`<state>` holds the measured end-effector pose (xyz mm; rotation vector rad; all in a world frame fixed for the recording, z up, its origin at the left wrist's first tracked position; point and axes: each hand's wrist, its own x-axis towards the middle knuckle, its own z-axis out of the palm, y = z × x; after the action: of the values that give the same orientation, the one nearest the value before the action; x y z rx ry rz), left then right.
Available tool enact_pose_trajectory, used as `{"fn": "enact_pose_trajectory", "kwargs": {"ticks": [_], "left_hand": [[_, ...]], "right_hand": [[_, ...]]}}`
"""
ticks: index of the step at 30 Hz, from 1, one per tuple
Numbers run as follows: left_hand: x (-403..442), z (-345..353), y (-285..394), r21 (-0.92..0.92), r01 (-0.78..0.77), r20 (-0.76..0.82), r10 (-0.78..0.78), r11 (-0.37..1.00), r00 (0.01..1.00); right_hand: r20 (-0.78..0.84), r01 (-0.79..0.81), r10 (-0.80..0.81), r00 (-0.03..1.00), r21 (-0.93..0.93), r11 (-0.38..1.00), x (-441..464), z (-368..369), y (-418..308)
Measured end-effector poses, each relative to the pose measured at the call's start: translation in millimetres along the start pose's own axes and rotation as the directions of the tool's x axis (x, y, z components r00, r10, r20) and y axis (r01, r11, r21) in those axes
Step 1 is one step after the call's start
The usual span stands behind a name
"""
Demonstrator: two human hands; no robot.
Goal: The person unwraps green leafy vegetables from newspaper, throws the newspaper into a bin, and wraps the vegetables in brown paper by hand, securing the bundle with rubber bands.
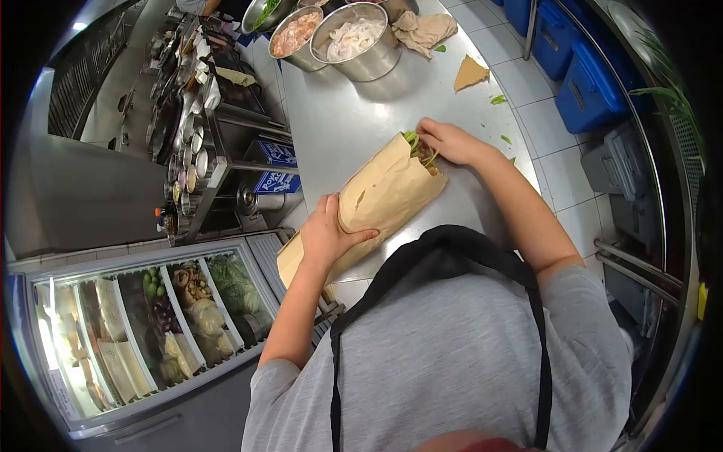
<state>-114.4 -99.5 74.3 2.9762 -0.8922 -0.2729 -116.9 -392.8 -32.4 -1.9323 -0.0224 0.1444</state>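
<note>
A long brown paper wrap [392, 184] lies slantwise on the steel table, torn in a small spot on top. Green stems [413, 141] stick out of its upper right end. My left hand [328, 233] grips the lower part of the wrap, thumb across the top and fingers along the far side. At the end with the stems, my right hand [446, 142] has its fingers curled in against the greens. What its fingertips hold is partly hidden.
Steel pots [369, 56] of pale and pinkish food stand at the table's far end, beside a crumpled brown cloth or paper [424, 32]. A torn brown scrap [471, 74] and green leaf bits lie right. A glass-topped fridge [151, 331] stands left; blue bins [587, 87] stand right.
</note>
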Motion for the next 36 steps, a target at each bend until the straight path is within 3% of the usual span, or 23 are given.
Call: {"fn": "enact_pose_trajectory", "kwargs": {"ticks": [7, 9, 12, 14, 15, 17, 21, 23, 25, 26, 30, 33, 35, 36], "left_hand": [[-1, -1, 10, 0.072, 0.026, -0.002, -0.026, 0.997, 1.0], [0, 2, 6, 0.057, 0.05, 0.022, -0.052, 0.997, 0.998], [0, 6, -1, 0.042, -0.083, -0.092, 0.086, 0.996, 0.992], [3, -2, 4, 0.302, -0.067, -0.088, 0.098, 0.951, 0.991], [6, 0, -1, 0.298, -0.07, -0.088, 0.101, 0.952, 0.991], [14, 4, -12, -0.204, 0.021, 0.116, 0.003, 0.979, 0.993], [25, -2, -21, -0.265, 0.109, 0.155, -0.069, 0.958, 0.985], [43, -7, -34, -0.365, 0.158, 0.302, -0.044, 0.918, 0.952], [62, 1, -53, -0.409, 0.141, 0.316, -0.005, 0.901, 0.949], [67, 4, -59, -0.451, 0.126, 0.336, 0.038, 0.884, 0.941], [78, -5, -58, -0.438, 0.164, 0.419, 0.04, 0.884, 0.907], [80, -6, -60, -0.415, 0.188, 0.441, 0.016, 0.89, 0.897], [84, -2, -65, -0.414, 0.189, 0.448, 0.018, 0.89, 0.894], [84, -1, -67, -0.413, 0.19, 0.458, 0.023, 0.891, 0.889]], "right_hand": [[0.221, -0.178, 0.129, 0.967, 0.22, 0.959, 25, 0, 6], [0.221, -0.16, 0.12, 0.968, 0.177, 0.971, 25, 1, 5], [0.21, -0.121, 0.098, 0.973, 0.101, 0.987, 21, 0, -1], [0.195, -0.098, 0.083, 0.977, 0.067, 0.993, 20, 0, -4], [0.187, -0.073, 0.063, 0.98, 0.045, 0.996, 20, 1, -3], [0.181, -0.049, 0.045, 0.982, 0.017, 0.999, 20, 1, -5], [0.192, 0.057, -0.031, 0.981, -0.133, 0.99, 25, 1, -1], [0.194, 0.114, -0.072, 0.978, -0.218, 0.969, 25, -1, -9], [0.245, -0.362, 0.375, 0.894, -0.1, 0.927, 7, -8, -41], [0.24, -0.365, 0.379, 0.894, -0.101, 0.925, 0, -6, -38], [0.111, -0.358, 0.355, 0.928, 0.005, 0.934, -38, -7, -27], [0.161, -0.249, 0.235, 0.958, 0.07, 0.966, -64, -1, -17], [0.351, -0.175, 0.056, 0.935, 0.316, 0.933, -83, 8, -22], [0.352, -0.176, 0.057, 0.934, 0.316, 0.932, -90, 20, -25]]}}
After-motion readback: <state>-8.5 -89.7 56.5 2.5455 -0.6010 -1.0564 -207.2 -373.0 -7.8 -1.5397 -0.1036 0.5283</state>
